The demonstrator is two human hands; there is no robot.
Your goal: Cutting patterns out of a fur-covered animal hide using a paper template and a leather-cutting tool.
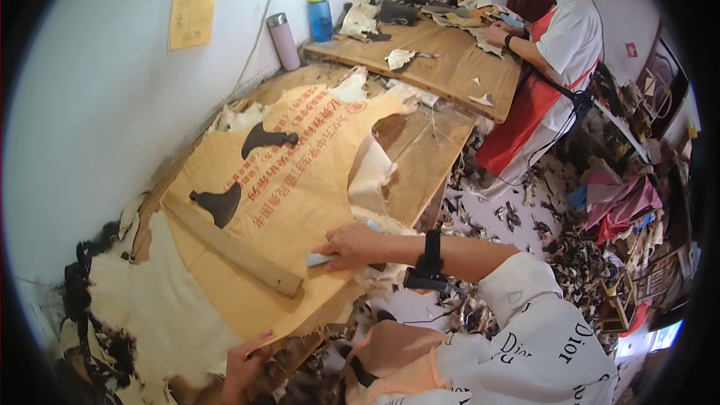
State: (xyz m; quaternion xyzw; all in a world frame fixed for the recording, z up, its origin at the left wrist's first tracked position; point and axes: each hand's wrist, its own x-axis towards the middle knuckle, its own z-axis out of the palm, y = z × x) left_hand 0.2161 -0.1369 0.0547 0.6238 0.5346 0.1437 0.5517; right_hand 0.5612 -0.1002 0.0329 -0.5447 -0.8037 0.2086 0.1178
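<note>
My right hand is closed on a small pale grey object, flat on a large yellow printed paper sheet near its right edge. At the bottom, my left hand grips the sheet's near edge. A long wooden strip lies diagonally on the paper, with two dark curved-blade tools above it. A cream hide lies to the left, partly beside and under the paper, on the wooden table.
A co-worker in a red apron handles hide pieces at a far board. A blue bottle and pink flask stand by the wall. Scraps litter the floor; cloths and wooden items are heaped at right.
</note>
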